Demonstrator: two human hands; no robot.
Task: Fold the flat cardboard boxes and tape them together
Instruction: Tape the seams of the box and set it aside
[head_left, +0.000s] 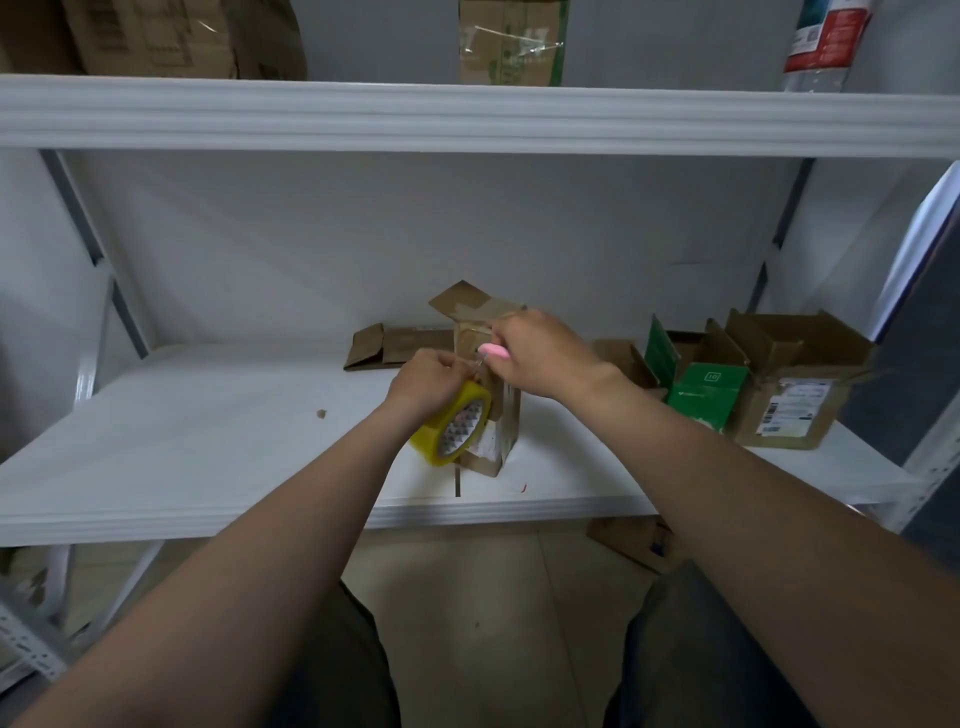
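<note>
A narrow brown cardboard box (501, 415) stands at the centre of the frame, with a white label on its near face and one top flap raised. The left hand (426, 376) grips a yellow tape roll (457, 426) beside it. The right hand (540, 353) is curled round a pink-handled cutter (493, 352) near its top. It rests on a white shelf (208, 441) against a white wall, with flat cardboard (395, 347) behind it. Its long axis is vertical, with the opening upward.
</note>
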